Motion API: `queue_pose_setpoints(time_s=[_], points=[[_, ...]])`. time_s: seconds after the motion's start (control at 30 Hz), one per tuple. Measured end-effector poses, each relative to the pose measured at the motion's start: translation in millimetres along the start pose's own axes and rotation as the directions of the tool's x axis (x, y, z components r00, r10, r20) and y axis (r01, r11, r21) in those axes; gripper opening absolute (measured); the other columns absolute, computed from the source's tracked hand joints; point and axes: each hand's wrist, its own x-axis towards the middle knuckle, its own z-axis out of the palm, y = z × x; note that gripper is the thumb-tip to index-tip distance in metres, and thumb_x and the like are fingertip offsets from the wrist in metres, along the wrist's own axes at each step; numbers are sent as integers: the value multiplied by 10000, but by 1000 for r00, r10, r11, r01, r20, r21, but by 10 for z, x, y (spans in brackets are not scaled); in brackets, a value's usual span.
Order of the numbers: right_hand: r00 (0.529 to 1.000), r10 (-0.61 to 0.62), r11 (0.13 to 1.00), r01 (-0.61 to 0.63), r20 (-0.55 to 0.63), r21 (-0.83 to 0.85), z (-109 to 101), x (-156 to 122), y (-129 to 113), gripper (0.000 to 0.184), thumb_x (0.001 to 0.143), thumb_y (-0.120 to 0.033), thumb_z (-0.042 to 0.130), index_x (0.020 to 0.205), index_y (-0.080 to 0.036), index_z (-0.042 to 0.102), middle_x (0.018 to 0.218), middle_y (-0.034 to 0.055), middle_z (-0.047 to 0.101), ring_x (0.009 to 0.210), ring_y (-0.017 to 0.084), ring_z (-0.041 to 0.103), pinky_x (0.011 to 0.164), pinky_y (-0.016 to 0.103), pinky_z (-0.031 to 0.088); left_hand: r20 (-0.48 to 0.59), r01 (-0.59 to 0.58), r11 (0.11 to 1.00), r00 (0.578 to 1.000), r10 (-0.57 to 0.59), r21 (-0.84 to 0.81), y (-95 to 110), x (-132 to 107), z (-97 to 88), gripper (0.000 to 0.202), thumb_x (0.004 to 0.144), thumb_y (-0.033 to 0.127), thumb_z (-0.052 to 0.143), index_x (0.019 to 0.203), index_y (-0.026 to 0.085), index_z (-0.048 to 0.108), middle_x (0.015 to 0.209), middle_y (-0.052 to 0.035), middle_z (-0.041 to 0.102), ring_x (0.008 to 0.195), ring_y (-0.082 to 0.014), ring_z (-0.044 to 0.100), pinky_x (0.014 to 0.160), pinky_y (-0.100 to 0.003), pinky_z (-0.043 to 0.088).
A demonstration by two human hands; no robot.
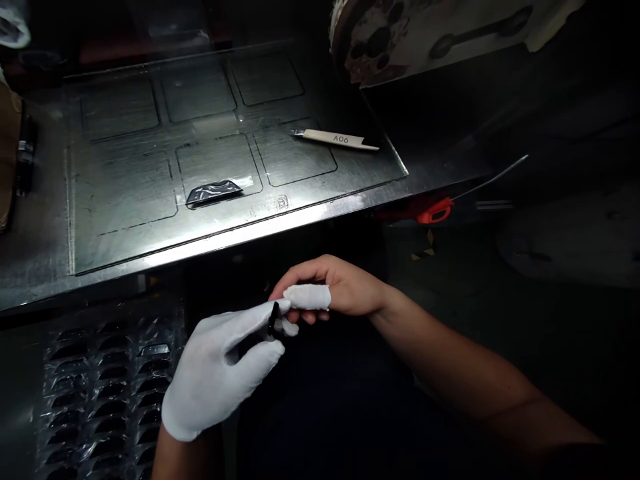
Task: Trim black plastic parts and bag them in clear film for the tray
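Note:
My left hand (215, 367), in a white glove, pinches a small dark curved piece (273, 320) between its fingers, edge-on to me. My right hand (330, 287) is bare apart from a white cover on one digit (309, 297). Its fingers are curled against the gloved fingertips, and whatever lies between them is hidden. On the glass sheet beyond my hands rests a glossy black trapezoid-shaped part (214, 193). A blade-tipped tool (335, 139) with a pale handle marked A06 lies further right on that sheet.
The clear sheet (125, 230), with dark outlined rectangles, covers the metal table (30, 280). At lower left, a plastic tray (85, 373) holds rows of black parts. A wheel-like machine piece (375, 40) stands at back right. A red-handled tool (435, 211) sticks out beside the table edge.

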Motion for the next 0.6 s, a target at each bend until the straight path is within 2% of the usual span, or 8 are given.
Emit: queue_pose_setpoints(time_s=[0.23,0.33,0.37,0.43,0.5,0.53,0.6], points=[[999,-40,997,39,21,64,-15,11,59,229,979,-293,688,1119,-116,727,865,64,722,639,95,648,472,123,469,20,-59,995,998,57,87,-18,17,-14,391,921,203,675,1291,328,694,998,53,797,837,-106,740,782,-161,551],[997,-83,975,82,-2,204,16,7,100,178,952,-260,732,1075,-132,725,854,56,730,635,96,657,488,130,507,25,-62,994,998,60,94,-73,-18,-47,477,911,234,702,1353,401,641,1118,51,781,974,-149,736,883,-215,559],[995,-95,967,98,-25,234,36,4,107,165,942,-253,749,1056,-137,724,855,52,728,641,97,659,498,134,518,4,-32,998,999,32,49,-98,-36,-57,532,906,279,721,1402,422,593,1172,42,768,1047,-176,724,946,-255,553],[988,-137,955,151,-70,255,82,-5,107,154,917,-243,782,1014,-137,726,884,49,712,672,101,662,534,149,543,-68,85,983,993,-97,-163,-149,-74,-61,722,880,423,755,1524,436,431,1268,4,730,1156,-237,689,1033,-357,538],[975,-203,945,218,-86,242,123,-14,92,162,894,-232,804,988,-127,725,934,53,686,720,108,660,590,174,565,-128,175,873,957,-259,-456,-194,-110,-31,946,821,557,777,1601,406,263,1326,-51,694,1190,-291,672,1030,-430,549],[968,-232,941,247,-91,231,139,-18,83,162,890,-226,806,982,-123,722,952,55,675,737,109,654,610,182,566,-140,186,797,937,-320,-575,-214,-126,-1,1005,794,595,785,1611,380,241,1332,-76,686,1176,-309,678,1000,-440,565],[960,-262,944,277,-102,180,158,-22,69,146,897,-205,797,979,-117,714,980,60,666,794,117,652,684,204,568,-116,168,661,925,-363,-731,-253,-158,85,963,788,607,784,1586,306,338,1263,-111,715,1084,-314,714,922,-421,596]])
